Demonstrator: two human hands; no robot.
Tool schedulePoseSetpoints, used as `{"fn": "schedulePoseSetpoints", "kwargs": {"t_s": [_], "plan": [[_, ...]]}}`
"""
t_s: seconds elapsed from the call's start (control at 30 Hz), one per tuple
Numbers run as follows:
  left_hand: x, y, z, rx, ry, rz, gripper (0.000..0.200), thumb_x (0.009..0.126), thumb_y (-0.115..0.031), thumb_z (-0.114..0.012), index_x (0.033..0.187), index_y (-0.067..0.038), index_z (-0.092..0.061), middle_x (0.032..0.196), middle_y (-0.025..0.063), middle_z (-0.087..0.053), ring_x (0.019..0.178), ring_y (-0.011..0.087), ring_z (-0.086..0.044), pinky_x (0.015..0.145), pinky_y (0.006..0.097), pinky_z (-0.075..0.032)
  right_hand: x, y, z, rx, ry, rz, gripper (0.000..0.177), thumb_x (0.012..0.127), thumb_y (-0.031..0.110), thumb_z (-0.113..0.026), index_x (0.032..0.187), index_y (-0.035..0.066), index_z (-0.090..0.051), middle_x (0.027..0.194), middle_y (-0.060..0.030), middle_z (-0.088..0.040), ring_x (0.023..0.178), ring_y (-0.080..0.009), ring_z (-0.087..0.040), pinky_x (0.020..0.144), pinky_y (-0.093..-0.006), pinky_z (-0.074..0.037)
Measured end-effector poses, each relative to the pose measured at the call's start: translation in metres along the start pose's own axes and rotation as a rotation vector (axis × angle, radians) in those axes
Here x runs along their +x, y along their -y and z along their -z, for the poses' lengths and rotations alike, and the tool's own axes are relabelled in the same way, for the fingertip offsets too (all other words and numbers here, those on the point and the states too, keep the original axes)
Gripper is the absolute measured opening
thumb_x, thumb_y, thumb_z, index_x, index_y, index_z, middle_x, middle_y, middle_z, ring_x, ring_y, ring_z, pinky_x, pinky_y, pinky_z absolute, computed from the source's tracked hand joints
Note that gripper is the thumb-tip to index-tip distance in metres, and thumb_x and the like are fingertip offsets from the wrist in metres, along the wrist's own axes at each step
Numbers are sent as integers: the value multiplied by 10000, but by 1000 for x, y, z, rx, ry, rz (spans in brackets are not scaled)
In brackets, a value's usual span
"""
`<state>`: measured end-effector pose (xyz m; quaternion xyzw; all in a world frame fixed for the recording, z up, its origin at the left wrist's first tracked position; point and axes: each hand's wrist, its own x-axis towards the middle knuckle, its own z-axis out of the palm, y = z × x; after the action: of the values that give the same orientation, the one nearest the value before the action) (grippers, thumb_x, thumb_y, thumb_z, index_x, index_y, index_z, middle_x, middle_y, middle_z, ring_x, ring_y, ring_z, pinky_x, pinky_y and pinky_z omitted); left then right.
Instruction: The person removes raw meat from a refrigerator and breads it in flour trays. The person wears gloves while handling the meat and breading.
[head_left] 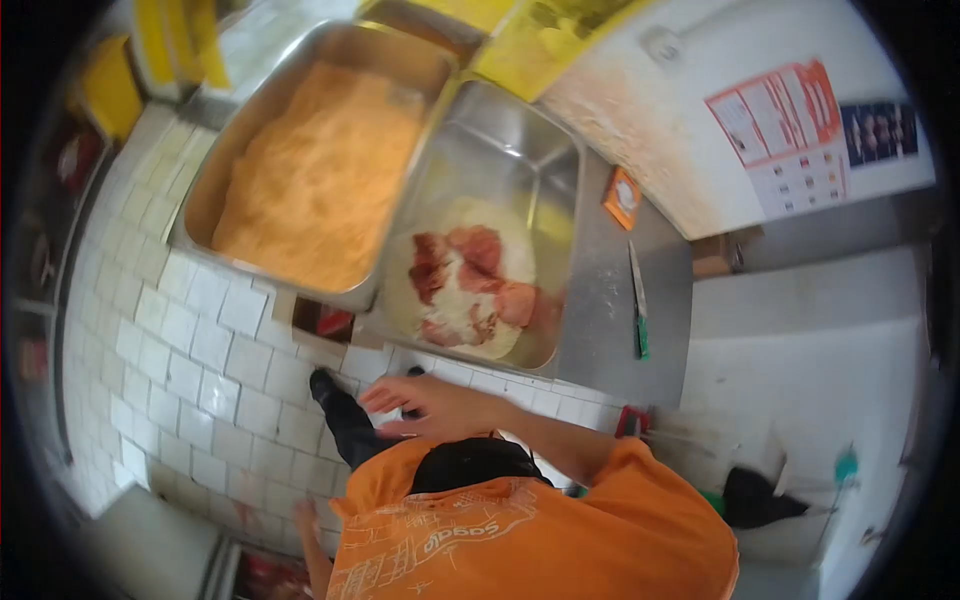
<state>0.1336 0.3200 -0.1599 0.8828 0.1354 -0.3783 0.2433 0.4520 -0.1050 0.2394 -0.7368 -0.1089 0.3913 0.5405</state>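
My right hand (425, 405) is held in front of my waist, fingers apart, with nothing in it. It is nearest the front edge of a steel tub (505, 125) but does not touch it. In that tub, pieces of raw meat (480, 250) lie on and partly in white flour (455, 315). A larger steel tub (190, 190) to its left holds a heap of orange breadcrumbs (320, 170). Low at my left side, my left hand (307, 520) hangs away from the tubs, somewhat blurred; its fingers look stretched out and hold nothing visible.
A green-handled knife (640, 300) and an orange packet (621, 198) lie on the grey counter (595, 290) right of the tubs. Yellow containers (540, 45) stand behind. Papers hang on the wall (640, 110). White tiles (215, 345) cover the floor, with a box (325, 320) below the tubs.
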Motion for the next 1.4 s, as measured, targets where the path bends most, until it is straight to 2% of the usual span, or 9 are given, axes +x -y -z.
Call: {"fn": "schedulePoseSetpoints", "kwargs": {"t_s": [0.07,0.17,0.3,0.43,0.6,0.9,1.23,1.33,1.4], "plan": [[-12,6,1,52,89,-99,374,969,-352,-501,1048,4,-584,1049,214,-601,871,364,-623,760,465,-505,-53,-28,66,247,-312,72,339,929,177,-631,1225,55,-522,1121,-82,-669,1019,-143,-630,881,-299,-502],[-13,-21,4,-266,78,30,361,969,-345,-503,1066,-5,-577,1046,199,-603,850,353,-626,743,458,-508,-136,-74,192,-308,-1088,-126,217,894,184,-652,1071,59,-633,966,-95,-708,864,-207,-679,772,-329,-536],[-18,-72,1,-739,30,221,346,968,-336,-506,1090,-17,-567,1042,179,-606,821,337,-629,721,449,-512,-222,-238,389,-630,-1376,-299,171,841,118,-622,1004,95,-666,891,-106,-717,855,-290,-693,803,-397,-540],[-67,-150,-3,-1090,-38,329,344,960,-335,-533,1127,-35,-556,1032,164,-610,827,312,-633,723,425,-515,-248,-329,548,-771,-1382,-359,238,838,143,-655,1065,72,-664,980,-113,-704,941,-281,-675,840,-382,-524],[-136,-253,45,-1039,-47,334,356,953,-338,-557,1155,-44,-553,1029,156,-617,863,295,-637,748,409,-513,-247,-362,629,-852,-1138,-390,322,762,152,-716,1075,91,-671,1125,-135,-644,1082,-328,-602,922,-397,-499],[-184,-434,113,-830,34,264,361,954,-336,-554,1163,-41,-561,1047,149,-632,910,298,-639,788,418,-507,-235,-403,650,-1290,-1027,-140,235,702,162,-742,892,95,-620,1044,-94,-589,1007,-296,-591,879,-422,-503],[-210,-511,112,-716,211,160,368,955,-334,-551,1172,-37,-571,1068,141,-648,963,301,-642,832,427,-500,-248,-373,625,-938,-1369,119,173,759,142,-665,907,65,-620,871,-108,-621,890,-305,-611,816,-422,-495],[-238,-777,181,-256,163,-222,369,934,-285,-611,1211,-46,-564,1147,101,-655,886,242,-671,785,345,-503,-237,-387,634,-1119,-1444,108,244,749,178,-673,962,65,-634,879,-116,-639,899,-313,-612,805,-442,-486],[-248,-844,197,7,202,-413,383,926,-291,-628,1218,-52,-566,1142,94,-656,918,244,-665,788,339,-498,-238,-377,640,-1091,-913,-377,362,733,214,-684,1049,50,-620,929,-135,-652,955,-314,-616,857,-463,-475]]}}
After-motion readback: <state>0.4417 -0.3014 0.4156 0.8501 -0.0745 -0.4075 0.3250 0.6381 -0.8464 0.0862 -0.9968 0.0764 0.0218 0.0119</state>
